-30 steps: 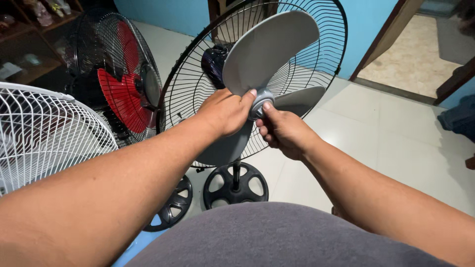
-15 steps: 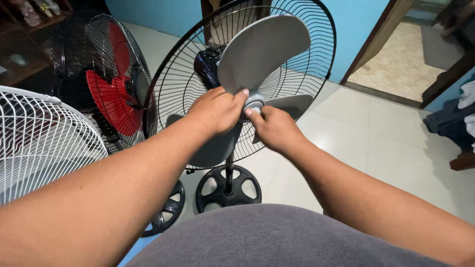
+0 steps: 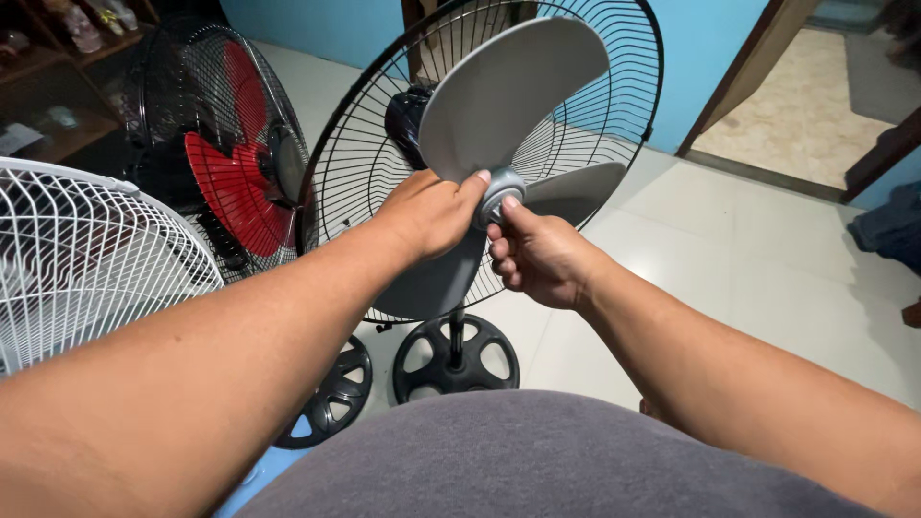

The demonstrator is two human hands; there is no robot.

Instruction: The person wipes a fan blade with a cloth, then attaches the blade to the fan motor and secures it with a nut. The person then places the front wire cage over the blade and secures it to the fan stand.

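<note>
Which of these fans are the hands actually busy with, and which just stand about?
In hand:
grey fan blade, gripped by left hand
hub cap, pinched by right hand
black rear guard

Standing about:
red-bladed fan
white fan guard

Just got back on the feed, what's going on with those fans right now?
A person is working on the grey-bladed stand fan, whose front guard is off. The left hand grips the blade near its centre, while the right hand pinches the small grey hub cap with its fingertips. The black rear grille sits behind the blade. To the left stand a red-bladed fan and a white fan guard. The round black base rests on the tiled floor.
</note>
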